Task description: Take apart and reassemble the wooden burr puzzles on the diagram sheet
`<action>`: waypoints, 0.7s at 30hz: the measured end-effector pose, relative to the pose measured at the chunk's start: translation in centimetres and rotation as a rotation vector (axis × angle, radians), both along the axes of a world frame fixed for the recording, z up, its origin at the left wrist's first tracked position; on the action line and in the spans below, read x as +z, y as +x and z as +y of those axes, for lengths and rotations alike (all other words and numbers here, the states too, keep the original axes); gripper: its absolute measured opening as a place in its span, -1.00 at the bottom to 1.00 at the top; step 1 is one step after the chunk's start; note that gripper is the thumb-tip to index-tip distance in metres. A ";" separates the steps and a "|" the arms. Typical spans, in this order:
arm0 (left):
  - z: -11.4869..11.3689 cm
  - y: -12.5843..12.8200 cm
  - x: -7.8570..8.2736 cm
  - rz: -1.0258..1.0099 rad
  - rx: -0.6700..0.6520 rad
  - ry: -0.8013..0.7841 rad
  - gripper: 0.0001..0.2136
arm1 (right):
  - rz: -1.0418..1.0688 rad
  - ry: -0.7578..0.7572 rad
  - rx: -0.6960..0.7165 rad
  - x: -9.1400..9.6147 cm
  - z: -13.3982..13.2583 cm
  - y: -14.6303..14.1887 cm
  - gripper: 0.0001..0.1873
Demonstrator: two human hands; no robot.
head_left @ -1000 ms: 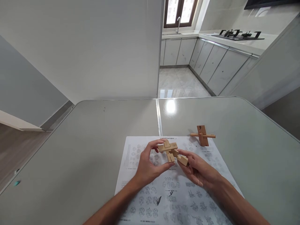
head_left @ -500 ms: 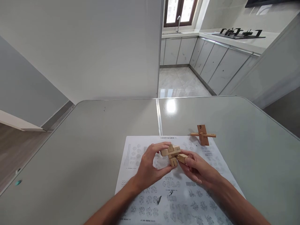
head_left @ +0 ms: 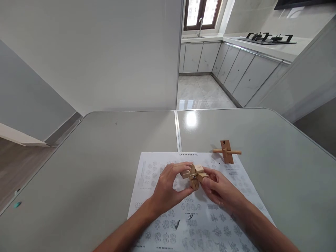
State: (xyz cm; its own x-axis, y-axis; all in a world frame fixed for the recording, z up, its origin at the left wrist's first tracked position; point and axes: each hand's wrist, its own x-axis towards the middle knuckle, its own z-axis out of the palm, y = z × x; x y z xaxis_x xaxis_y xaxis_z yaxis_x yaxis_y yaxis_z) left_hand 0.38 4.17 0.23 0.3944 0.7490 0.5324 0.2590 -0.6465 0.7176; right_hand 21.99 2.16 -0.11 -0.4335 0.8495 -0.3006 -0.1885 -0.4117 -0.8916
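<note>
Above the printed sheet, both hands hold a light wooden interlocking block puzzle [head_left: 193, 174] made of notched bars. My left hand [head_left: 170, 183] grips it from the left, fingers on top and thumb under the lower bar, which bears a dark mark. From the right, my right hand [head_left: 219, 185] pinches a bar end between thumb and fingers. The paper sheet [head_left: 157, 213] beneath is covered with rows of small puzzle diagrams. Beyond my right hand, a second wooden puzzle piece [head_left: 226, 152], a marked flat slat crossed by a thin rod, sits at the sheet's upper right corner.
The grey table [head_left: 78, 182] has a seam [head_left: 178, 131] down its middle. A small teal bit [head_left: 17, 204] lies near its left edge. A white panel [head_left: 118, 52] rises behind it, with a kitchen counter [head_left: 262, 49] and gas stove [head_left: 266, 39] farther back.
The puzzle's bars have shifted and tilted in my hands. The bar at the right sits closer to the middle, with my right hand moved slightly left.
</note>
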 end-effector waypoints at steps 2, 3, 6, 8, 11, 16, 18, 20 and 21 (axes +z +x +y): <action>0.0 0.0 -0.1 -0.009 -0.009 -0.006 -0.48 | -0.011 0.001 -0.005 -0.1 -0.1 0.0 -0.32; 0.0 0.0 -0.1 -0.014 -0.014 -0.009 -0.47 | -0.017 0.002 -0.007 -0.1 -0.1 0.0 -0.32; 0.0 -0.1 -0.4 -0.019 -0.020 -0.025 -0.46 | -0.024 0.008 -0.019 -0.2 -0.1 0.0 -0.35; 0.0 -0.1 -0.5 -0.021 -0.030 -0.032 -0.46 | -0.019 0.003 -0.026 -0.1 -0.1 -0.1 -0.37; 0.0 -0.1 -0.6 -0.024 -0.049 -0.031 -0.49 | -0.005 -0.012 -0.035 0.0 -0.2 -0.2 -0.37; 0.1 -0.2 -0.4 -0.094 -0.110 -0.094 -0.44 | 0.026 -0.007 -0.051 -0.3 -0.2 -0.3 -0.49; 0.0 -0.2 -0.3 -0.113 -0.103 -0.160 -0.50 | 0.027 -0.011 -0.055 -0.5 -0.2 -0.3 -0.53; 0.0 -0.1 -0.1 -0.131 -0.061 -0.243 -0.68 | 0.022 -0.022 -0.061 -0.5 -0.2 -0.3 -0.54; 0.0 -0.1 -0.1 -0.145 -0.038 -0.288 -0.76 | 0.014 -0.025 -0.064 -0.4 -0.2 -0.3 -0.53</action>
State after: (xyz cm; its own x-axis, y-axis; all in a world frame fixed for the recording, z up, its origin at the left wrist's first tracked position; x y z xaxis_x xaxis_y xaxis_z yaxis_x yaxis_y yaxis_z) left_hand 0.33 4.13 0.14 0.3603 0.8633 0.3534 0.1202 -0.4187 0.9002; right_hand 21.67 2.00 -0.51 -0.3827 0.8679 -0.3166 -0.2275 -0.4207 -0.8782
